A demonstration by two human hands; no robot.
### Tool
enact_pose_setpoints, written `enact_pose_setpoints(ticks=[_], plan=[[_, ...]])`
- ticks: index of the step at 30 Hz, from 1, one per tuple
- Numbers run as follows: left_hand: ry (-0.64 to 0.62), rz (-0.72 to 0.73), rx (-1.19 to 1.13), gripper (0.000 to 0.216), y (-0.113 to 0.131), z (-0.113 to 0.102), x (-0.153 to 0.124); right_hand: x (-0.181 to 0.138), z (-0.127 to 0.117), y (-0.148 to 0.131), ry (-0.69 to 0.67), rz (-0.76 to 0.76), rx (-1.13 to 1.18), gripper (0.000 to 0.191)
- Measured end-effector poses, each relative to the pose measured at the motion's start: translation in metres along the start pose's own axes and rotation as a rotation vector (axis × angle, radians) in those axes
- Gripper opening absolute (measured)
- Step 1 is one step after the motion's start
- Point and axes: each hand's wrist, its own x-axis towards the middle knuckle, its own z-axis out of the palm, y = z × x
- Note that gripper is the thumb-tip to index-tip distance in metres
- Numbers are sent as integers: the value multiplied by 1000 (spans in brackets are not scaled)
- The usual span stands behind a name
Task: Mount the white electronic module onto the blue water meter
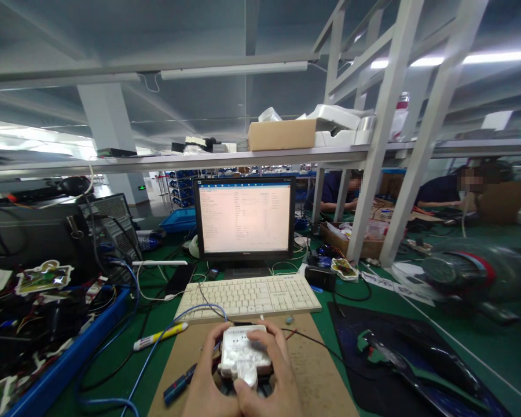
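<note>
Here at the lower centre of the frame, the white module (244,349) sits snug between left hand (207,376), curled against its left edge, and right hand (276,370), clasping the other side; neither is nearer; its rounded tab (248,377) points toward the frame's bottom.

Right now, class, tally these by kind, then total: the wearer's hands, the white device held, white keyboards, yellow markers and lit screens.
Left hand and right hand: 2
Device: 1
Keyboard: 1
Marker: 1
Screen: 1
Total: 6
</note>
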Motion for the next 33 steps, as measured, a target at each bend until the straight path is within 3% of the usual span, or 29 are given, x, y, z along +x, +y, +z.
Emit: enact_pose_setpoints(ticks=[33], plan=[[23, 35, -4, 71, -4, 0, 2, 2, -1, -7, 2, 43, -34, 55]])
